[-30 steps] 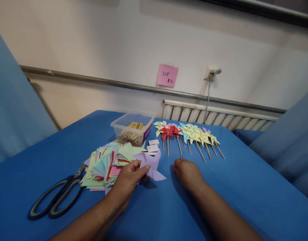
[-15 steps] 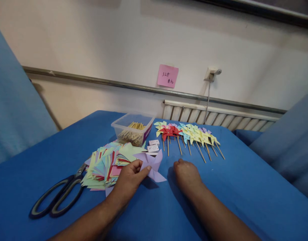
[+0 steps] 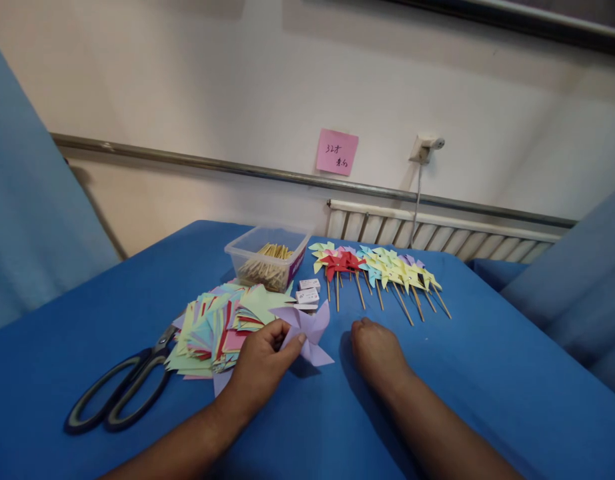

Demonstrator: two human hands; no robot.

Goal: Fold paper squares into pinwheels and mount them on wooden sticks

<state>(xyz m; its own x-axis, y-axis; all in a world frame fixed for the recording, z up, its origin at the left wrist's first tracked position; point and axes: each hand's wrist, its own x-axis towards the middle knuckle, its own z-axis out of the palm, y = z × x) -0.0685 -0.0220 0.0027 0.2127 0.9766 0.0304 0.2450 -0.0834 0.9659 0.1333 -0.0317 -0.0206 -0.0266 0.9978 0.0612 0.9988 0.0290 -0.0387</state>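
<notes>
the left hand [image 3: 265, 357] has its thumb and fingers clamped on one side of a purple paper pinwheel [image 3: 310, 324], which is nearer the person than the clear box [image 3: 270, 235] and a little to its right. the grip takes only the edge of the paper, perhaps so that the folded middle and the other points are left uncovered and uncrushed; no stick shows on it. the right hand [image 3: 378, 352], nearer the person and further right of the box, has its fingers curled together in a loose fist beside the pinwheel without touching it. whether anything is inside that fist cannot be told.

the box's walls hold the thin sticks [image 3: 267, 267] together in a heap. just in front of the box and to its left lies the stack of coloured paper [image 3: 215, 327], seemingly within easy reach of the left hand. the scissors [image 3: 156, 352], further left and forward of the box, point their handles towards the person. two small white boxes [image 3: 308, 296] sit close by the box's near right corner. to its right, the pinwheels on sticks [image 3: 387, 268] lie with their heads overlapping, their sticks mostly towards the person, likely to save room.
</notes>
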